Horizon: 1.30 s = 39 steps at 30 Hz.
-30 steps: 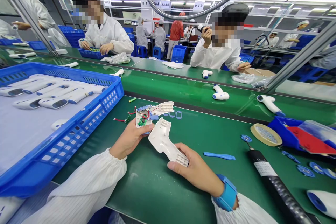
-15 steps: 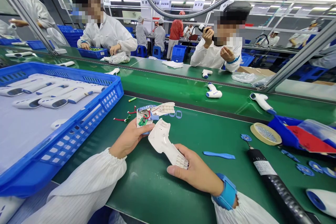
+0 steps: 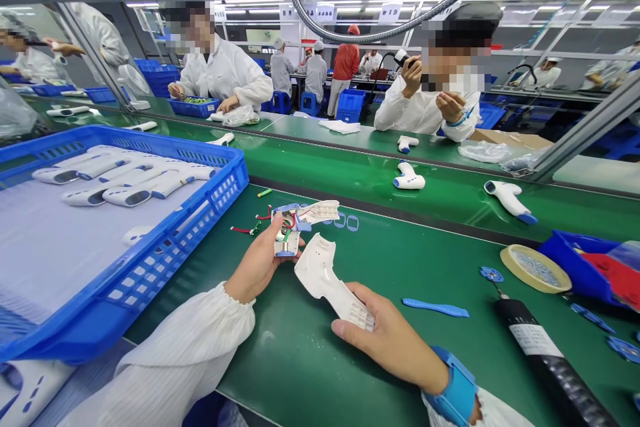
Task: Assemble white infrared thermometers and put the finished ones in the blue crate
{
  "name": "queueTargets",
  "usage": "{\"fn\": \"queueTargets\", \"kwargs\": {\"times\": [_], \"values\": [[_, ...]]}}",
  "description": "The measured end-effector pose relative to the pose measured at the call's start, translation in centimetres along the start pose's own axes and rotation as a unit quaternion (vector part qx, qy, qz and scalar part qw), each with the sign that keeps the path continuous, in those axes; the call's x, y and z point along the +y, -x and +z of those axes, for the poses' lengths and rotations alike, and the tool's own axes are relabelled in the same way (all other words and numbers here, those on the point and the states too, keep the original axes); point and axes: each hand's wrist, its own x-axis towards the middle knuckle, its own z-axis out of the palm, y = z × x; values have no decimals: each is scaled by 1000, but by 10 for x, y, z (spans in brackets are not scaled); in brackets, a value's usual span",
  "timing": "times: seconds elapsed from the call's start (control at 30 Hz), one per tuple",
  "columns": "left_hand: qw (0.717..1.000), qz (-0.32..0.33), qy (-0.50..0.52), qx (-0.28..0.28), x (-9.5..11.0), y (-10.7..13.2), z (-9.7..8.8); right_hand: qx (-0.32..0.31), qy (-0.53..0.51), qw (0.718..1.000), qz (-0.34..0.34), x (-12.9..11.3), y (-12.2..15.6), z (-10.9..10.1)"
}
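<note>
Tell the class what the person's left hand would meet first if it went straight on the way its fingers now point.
Probably the white plastic shell held in the right hand, just past the fingertips of the left hand holding the casing, though depth is hard to judge from this view.

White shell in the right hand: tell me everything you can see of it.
The white shell is a smooth moulded-plastic half-housing, pistol-shaped like the nearby thermometers, with small holes in its wider head and slotted ribs at the handle end. The right hand grips the handle end, thumb across it, holding it tilted above the green bench mat. Its head sits close to the left hand; contact cannot be told.
</note>
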Motion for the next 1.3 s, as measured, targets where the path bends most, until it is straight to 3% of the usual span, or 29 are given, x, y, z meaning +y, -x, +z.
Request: {"fn": "queueTargets", "kwargs": {"times": [0.23,0.37,1.3], "values": [[1000,-5,-9,-4,4,3,2,73,171,982,31,5,-1,0],[1000,-7,-9,-5,4,4,2,70,229,970,41,3,0,0],[995,-7,-71,-65,6,6,6,90,291,953,-4,6,2,3]]}}
